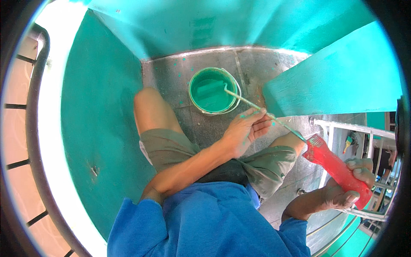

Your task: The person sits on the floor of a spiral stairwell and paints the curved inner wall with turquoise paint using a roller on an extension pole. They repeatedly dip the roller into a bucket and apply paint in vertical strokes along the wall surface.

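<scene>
A paint roller with a red handle [332, 165] stretches from the right down into a paint bucket [194, 103]. My right hand [353, 184] is wrapped round the far end of that handle. Farther along, my left hand [250, 126] pinches the thin, paint-smeared metal rod [246, 101] between thumb and fingers. The roller head [209, 88] lies in the green paint [210, 102], coated in the same colour. Specks of green paint mark my left fingers. The bucket's wire bail hangs down on its right side.
Green walls [102, 128] rise at left and behind the bucket, and a green slab [338, 77] juts in from the right. Paint drops spot the grey tile floor [165, 79]. White metal railing [355, 127] stands at right, with a paintbrush [347, 143] beyond it. A dark handrail [32, 128] curves along the left.
</scene>
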### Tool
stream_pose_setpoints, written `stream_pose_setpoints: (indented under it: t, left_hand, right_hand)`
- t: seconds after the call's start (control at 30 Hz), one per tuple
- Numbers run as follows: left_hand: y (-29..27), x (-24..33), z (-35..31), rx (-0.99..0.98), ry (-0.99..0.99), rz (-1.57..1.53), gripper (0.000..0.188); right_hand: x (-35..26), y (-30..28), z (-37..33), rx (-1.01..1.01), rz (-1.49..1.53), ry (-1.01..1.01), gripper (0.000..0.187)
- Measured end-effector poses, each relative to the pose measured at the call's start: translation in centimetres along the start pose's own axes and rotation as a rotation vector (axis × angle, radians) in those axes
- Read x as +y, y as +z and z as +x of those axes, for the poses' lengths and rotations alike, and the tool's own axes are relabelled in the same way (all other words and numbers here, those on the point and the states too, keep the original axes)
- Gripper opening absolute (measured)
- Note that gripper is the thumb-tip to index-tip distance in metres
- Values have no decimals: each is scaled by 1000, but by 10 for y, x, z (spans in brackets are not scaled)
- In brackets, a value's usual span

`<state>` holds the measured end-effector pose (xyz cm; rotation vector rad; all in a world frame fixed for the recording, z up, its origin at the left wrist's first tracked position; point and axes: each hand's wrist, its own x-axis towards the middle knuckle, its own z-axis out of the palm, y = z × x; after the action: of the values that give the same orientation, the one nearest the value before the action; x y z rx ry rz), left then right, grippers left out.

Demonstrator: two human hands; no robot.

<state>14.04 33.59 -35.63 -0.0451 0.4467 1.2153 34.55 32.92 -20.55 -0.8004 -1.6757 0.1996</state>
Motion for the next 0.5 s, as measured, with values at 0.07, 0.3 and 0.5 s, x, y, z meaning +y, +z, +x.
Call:
stream_pose_setpoints:
  t: [0.07,0.3,0.5]
  left_hand:
    - [-2,-6,-4,31,-45,16,9]
    - [38,-19,-33,-25,-115,83,12]
    - [58,23,-17,-98,40,241,12]
  right_hand:
    - [4,-9,-5,36,100,7,53]
    - [-5,-75,2,176,270,-179,59]
    - [-29,-41,4,150,93,-112,59]
